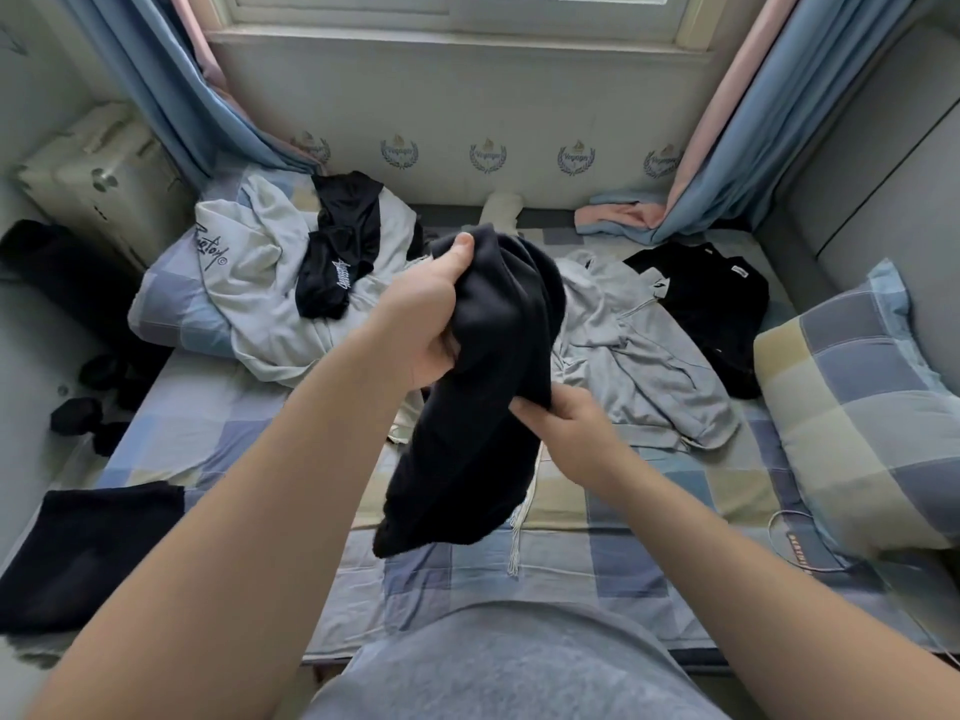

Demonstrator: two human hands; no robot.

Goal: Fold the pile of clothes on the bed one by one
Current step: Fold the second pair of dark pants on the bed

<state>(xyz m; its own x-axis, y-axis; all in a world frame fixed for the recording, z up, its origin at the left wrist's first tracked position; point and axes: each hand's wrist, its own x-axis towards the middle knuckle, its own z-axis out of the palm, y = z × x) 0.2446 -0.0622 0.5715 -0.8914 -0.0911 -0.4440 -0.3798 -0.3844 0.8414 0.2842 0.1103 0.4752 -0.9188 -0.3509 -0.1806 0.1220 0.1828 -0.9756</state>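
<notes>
The black soft-knit garment [483, 407] hangs bunched in the air above the middle of the bed [597, 558], which has a blue, grey and cream checked sheet.

- Left hand [431, 314]: grip closed on the garment's upper part, thumb on top, fingers curled into the cloth.
- Right hand [566, 428]: grip closed on a lower edge of the same garment, nearer and to the right.

Unfolded items on the bed:
- Far left: a pale grey sweatshirt with dark script lettering [249, 283], with a black garment with white lettering [337, 262] lying on top of it.
- Right of centre: a light grey zipped jacket [639, 366], spread and rumpled.
- Far right: a black shirt with a white label [711, 314], touching the jacket's edge.

A flat black cloth [88, 553] lies at the near left. A checked pillow [857, 433] rests at the right edge.
</notes>
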